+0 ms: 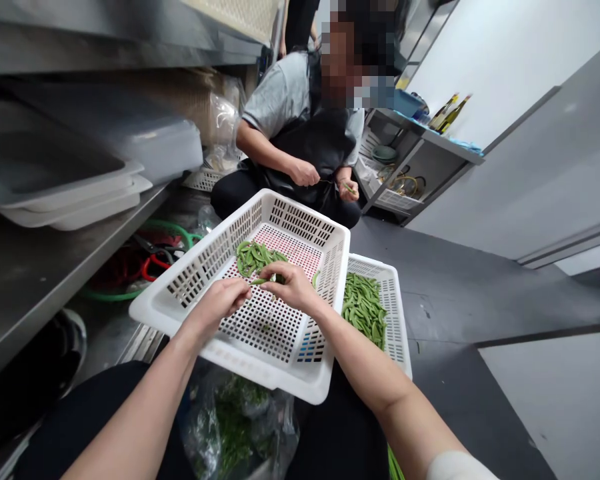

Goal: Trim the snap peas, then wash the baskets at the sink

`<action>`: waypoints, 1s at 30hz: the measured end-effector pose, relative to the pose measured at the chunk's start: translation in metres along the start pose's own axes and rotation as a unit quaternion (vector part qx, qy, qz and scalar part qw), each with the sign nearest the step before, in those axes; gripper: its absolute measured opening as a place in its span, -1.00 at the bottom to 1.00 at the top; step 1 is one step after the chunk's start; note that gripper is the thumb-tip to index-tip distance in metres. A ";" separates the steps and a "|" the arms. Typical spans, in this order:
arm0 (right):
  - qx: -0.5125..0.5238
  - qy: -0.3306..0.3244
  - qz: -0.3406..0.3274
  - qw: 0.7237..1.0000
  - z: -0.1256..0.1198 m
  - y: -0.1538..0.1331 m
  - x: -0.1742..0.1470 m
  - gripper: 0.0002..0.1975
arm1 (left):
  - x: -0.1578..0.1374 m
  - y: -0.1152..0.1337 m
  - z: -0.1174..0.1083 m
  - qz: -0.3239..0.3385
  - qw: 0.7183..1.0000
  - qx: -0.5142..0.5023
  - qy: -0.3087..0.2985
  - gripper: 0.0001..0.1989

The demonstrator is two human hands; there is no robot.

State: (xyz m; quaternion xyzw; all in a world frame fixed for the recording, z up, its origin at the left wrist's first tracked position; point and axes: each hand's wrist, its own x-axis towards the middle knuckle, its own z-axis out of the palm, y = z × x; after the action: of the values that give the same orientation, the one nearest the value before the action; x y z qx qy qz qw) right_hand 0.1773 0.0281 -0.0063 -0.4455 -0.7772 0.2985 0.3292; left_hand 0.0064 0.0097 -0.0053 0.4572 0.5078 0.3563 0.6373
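Over the white perforated basket (300, 393), my two hands meet at one green snow pea (259, 281). My right hand (293, 288) pinches the pod between thumb and fingers. At the pod's other end, my left hand (223, 303) is closed with its fingertips on the tip; any thin string there is too small to make out. A small pile of snow peas (255, 257) lies in the basket just beyond my hands, partly hidden by the right one. More snow peas (365, 307) fill a second white basket (397, 320), lower on the right.
Opposite sits a person (300, 100) in a dark apron, holding a green pod. Left are a steel shelf (80, 260) with plastic tubs (170, 147) and a green-rimmed basket (87, 293) with red-handled scissors (155, 263). Below lies a plastic bag of greens (240, 420).
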 end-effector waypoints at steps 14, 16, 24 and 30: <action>0.003 -0.020 -0.022 1.000 -0.001 0.000 0.000 -0.94 | 0.001 -0.002 0.002 -0.003 0.997 -0.052 -0.052 -0.73; 0.032 -0.016 -0.003 0.999 0.002 -0.004 -0.001 -0.93 | 0.001 -0.003 0.003 -0.002 0.997 -0.059 -0.057 -0.73; 0.455 0.123 0.174 0.864 -0.015 0.005 0.004 -0.73 | 0.002 -0.004 0.002 0.009 0.996 -0.045 -0.082 -0.77; 0.533 0.138 0.237 0.800 -0.025 0.015 0.004 -0.68 | -0.001 -0.005 0.000 0.048 0.988 0.111 -0.092 -0.75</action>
State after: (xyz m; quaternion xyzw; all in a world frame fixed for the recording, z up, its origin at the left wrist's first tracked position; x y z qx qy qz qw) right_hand 0.2024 0.0424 -0.0013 -0.4065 -0.3116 0.6698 0.5376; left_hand 0.0066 0.0072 -0.0102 0.5796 0.4610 0.2843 0.6089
